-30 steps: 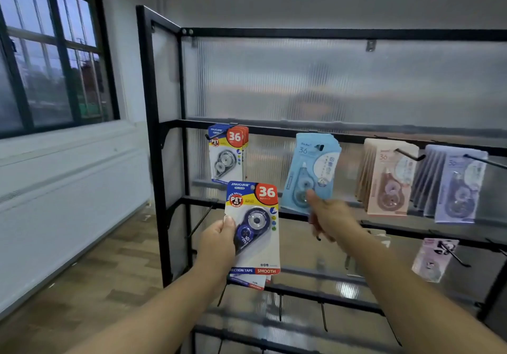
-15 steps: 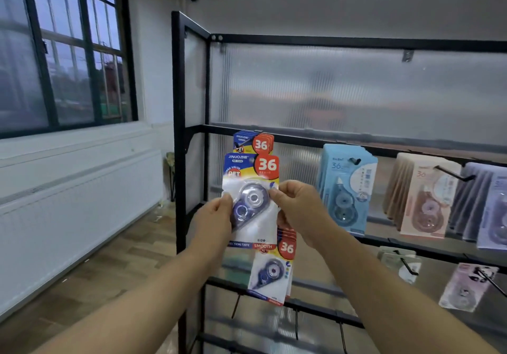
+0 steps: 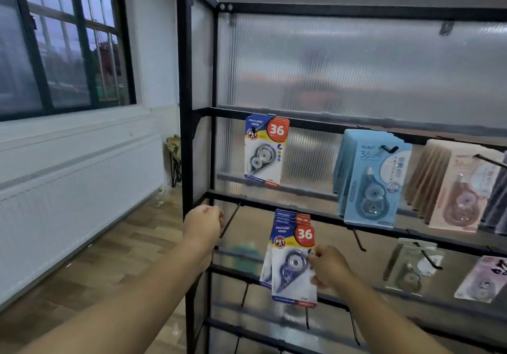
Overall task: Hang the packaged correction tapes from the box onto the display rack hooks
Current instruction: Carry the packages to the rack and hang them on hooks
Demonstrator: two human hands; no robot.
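Black rack [image 3: 182, 106] behind; right fingers [image 3: 315, 255] pinch tape pack [image 3: 290, 267]; left fingers [image 3: 216, 216] curled.

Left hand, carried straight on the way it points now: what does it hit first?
Probably the bare hook just beyond the left hand's knuckles, then the ribbed back panel behind it; depth is unclear.

the right hand [image 3: 327, 267] pinches the right edge of a blue tape packet [image 3: 290, 268], in front of a stack of like packets [image 3: 288, 218] on the black rack [image 3: 189, 134]. the left hand [image 3: 203, 224], fingers curled, is just beside a bare hook [image 3: 231, 218].
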